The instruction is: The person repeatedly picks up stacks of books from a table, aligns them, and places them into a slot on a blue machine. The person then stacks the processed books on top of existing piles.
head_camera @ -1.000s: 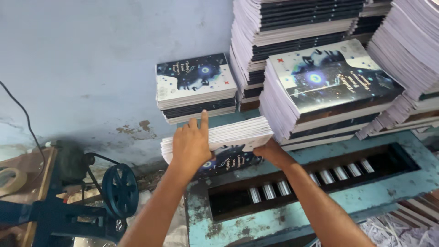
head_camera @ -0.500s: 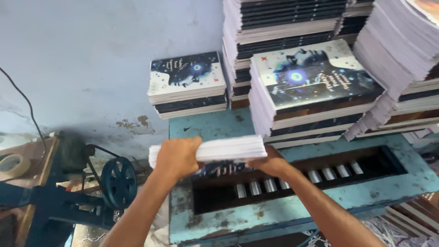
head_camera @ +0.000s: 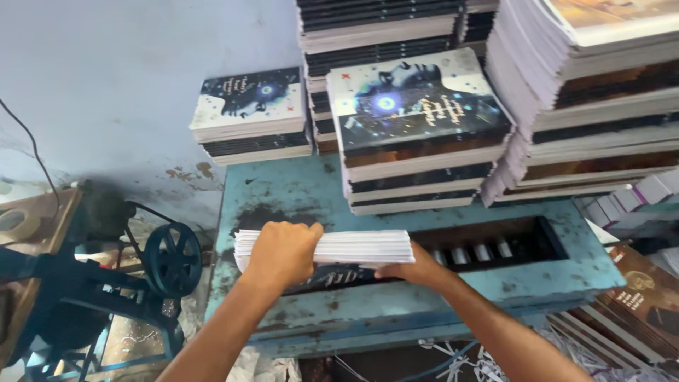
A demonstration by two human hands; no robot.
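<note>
Gripping a white book block (head_camera: 353, 247) level, the left hand (head_camera: 283, 253) clamps over its top while the right hand (head_camera: 414, 269) cradles it underneath, squaring pages above the teal bench (head_camera: 283, 191) slot (head_camera: 523, 240).

White paper stack (head_camera: 353, 249), level, edges showing, above teal machine slot (head_camera: 453, 247)

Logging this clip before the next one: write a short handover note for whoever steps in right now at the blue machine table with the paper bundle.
Left hand: grip closed over the left end of the white paper bundle.
Right hand: under the bundle's right end, supporting it; its grip is partly hidden.
Bundle: held level just above the blue machine table, over the slot with rollers.
Behind it: stacks of dark-covered books and a smaller stack against the wall.
Done: bundle is lifted in both hands.
Left: it is not yet set down anywhere.
</note>
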